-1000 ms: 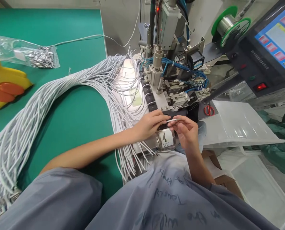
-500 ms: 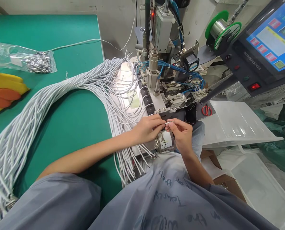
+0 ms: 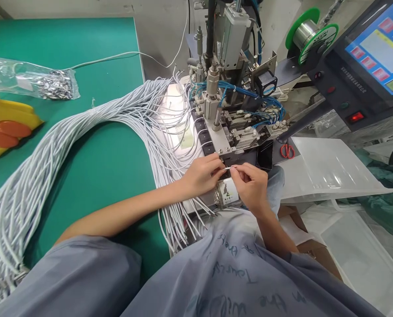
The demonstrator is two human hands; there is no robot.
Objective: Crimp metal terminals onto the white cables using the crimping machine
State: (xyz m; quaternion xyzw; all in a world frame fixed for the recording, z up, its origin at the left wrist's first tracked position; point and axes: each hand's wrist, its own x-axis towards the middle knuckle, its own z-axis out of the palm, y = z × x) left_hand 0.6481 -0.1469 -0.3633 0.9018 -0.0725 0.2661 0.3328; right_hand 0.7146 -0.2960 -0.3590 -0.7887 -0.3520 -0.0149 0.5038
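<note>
A thin white cable end [image 3: 227,168] runs between my two hands in front of the machine. My left hand [image 3: 203,175] pinches it between thumb and fingers. The fingertips of my right hand [image 3: 251,182] are closed on its tip; what exactly they cover is too small to make out. Under the hands sits a clear container with a white label [image 3: 229,193]. A large bundle of white cables [image 3: 93,115] lies across the table, with many loose ends spread beside my left forearm.
The soldering-type machine [image 3: 216,105] with blue air tubes stands just beyond my hands. A solder wire spool [image 3: 306,35] and a touch screen [image 3: 381,53] are at the right. Red scissors [image 3: 287,151] lie nearby. A bag of metal parts [image 3: 56,85] rests on the green table [image 3: 117,39].
My right hand's fingers have curled further over the cable tip, and less of it shows. Both hands stay in nearly the same place; the view has shifted slightly.
</note>
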